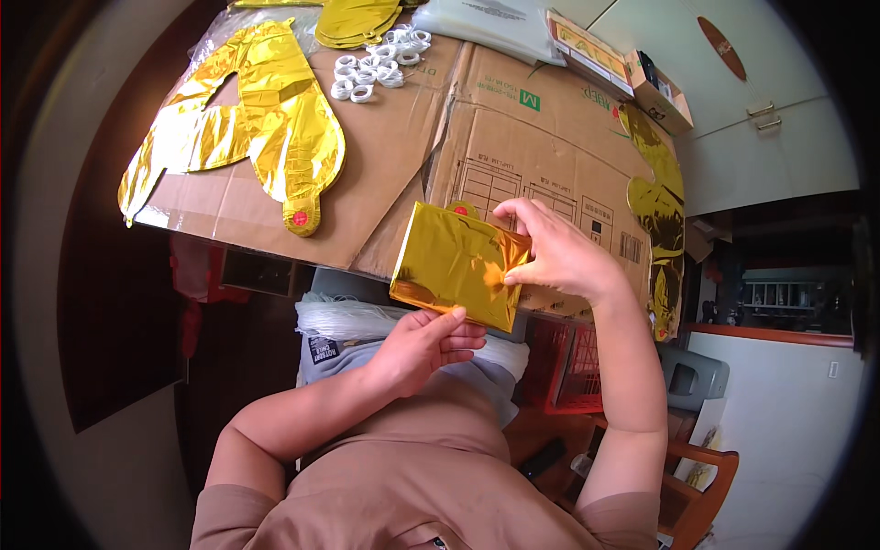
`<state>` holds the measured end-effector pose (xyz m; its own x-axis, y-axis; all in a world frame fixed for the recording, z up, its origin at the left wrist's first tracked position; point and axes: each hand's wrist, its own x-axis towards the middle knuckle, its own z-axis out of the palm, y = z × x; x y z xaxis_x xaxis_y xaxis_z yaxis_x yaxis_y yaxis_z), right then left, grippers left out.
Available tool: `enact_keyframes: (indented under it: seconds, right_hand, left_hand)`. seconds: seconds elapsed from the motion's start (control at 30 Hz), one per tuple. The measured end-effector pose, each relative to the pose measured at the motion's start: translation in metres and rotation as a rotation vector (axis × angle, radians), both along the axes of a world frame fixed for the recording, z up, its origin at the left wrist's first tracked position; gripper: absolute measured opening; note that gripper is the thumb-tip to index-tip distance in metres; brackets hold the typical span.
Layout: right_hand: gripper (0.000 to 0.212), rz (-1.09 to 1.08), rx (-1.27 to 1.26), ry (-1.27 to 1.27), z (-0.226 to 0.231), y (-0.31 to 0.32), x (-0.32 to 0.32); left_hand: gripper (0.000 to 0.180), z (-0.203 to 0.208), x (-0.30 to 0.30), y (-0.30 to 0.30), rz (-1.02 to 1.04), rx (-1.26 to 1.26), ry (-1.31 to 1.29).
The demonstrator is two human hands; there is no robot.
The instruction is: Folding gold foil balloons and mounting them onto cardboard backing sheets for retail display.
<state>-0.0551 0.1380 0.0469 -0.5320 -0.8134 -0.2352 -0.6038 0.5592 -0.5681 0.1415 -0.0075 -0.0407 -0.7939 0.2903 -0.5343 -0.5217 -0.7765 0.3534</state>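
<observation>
A gold foil balloon (454, 261), folded into a flat rectangle, is held over the near edge of the cardboard. A rounded tab with a red dot shows behind its upper edge. My left hand (420, 350) grips the lower edge, thumb on top and fingers partly underneath. The right edge is pinched by my right hand (566, 249), with its index finger raised near the top corner. To the left, an unfolded gold A-shaped foil balloon (291, 137) lies flat, its red-dotted tab toward me.
Cardboard sheets (394, 156) cover the table. Toward the back lie several small white coils (365, 76), stacked gold foil pieces (353, 20) and clear plastic bags (486, 27). More gold foil (660, 211) runs along the right edge. Small boxes (587, 57) stand back right; a red crate (577, 367) is below.
</observation>
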Motion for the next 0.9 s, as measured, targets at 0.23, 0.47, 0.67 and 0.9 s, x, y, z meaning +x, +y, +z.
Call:
enact_keyframes:
  seconds: [0.23,0.47,0.67,0.9]
  right_hand:
    - [0.067,-0.028,-0.046,-0.032,-0.001,0.001,-0.002]
    - [0.030,-0.190,-0.077,-0.426,-0.006,0.005,-0.012]
    - [0.020,-0.143,-0.009,-0.476,0.009,-0.003,-0.009]
    - [0.017,-0.192,-0.104,-0.291,0.016,-0.004,0.011]
  left_hand:
    - [0.040,0.002,-0.003,0.003,0.093,-0.002,-0.006]
    - [0.036,-0.005,-0.002,0.003,0.096,0.038,0.013]
    - [0.031,0.001,-0.003,0.005,0.043,-0.020,0.069]
    - [0.027,0.006,-0.007,0.009,0.042,0.149,-0.018]
